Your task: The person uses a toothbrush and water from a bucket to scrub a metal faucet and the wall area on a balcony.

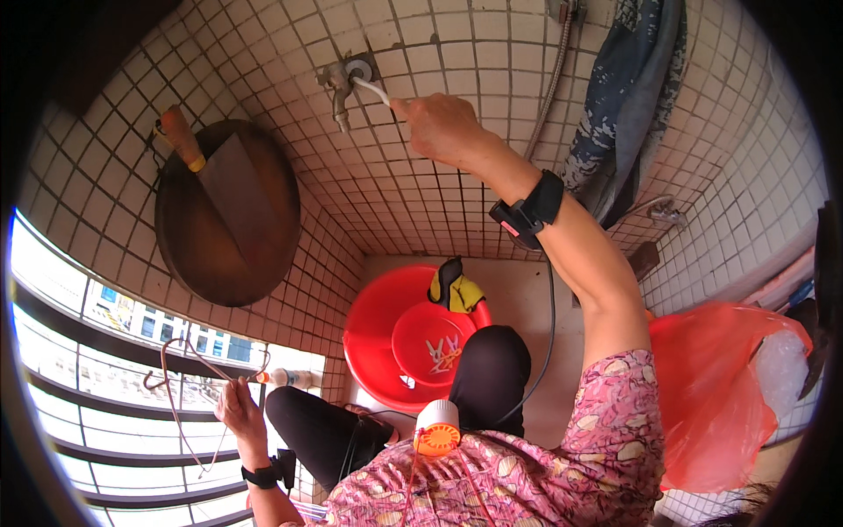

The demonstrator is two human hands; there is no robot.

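Note:
My right hand point(441, 125) is raised to the tiled wall, its fingers closed on one end of a slender white rod-like piece point(372, 89). The far end of that piece meets the base of a metal water tap point(339, 92); how it is joined there I cannot tell. Low on the left, my left hand point(238, 408) grips thin wire clothes hangers point(172, 388) in front of the window bars. How many hangers it holds is unclear. Between and below my hands, a large red basin point(369, 316) holds a smaller red basin point(408, 329) with several clothes pegs point(442, 352).
A round dark pan point(178, 244) with a cleaver point(230, 191) hangs on the left wall. Yellow-black cloth point(461, 293) drapes over the basin's rim. Patterned cloth point(612, 112) and a metal hose point(553, 85) hang at right, above a red plastic bag point(711, 395). A bottle point(290, 378) stands left.

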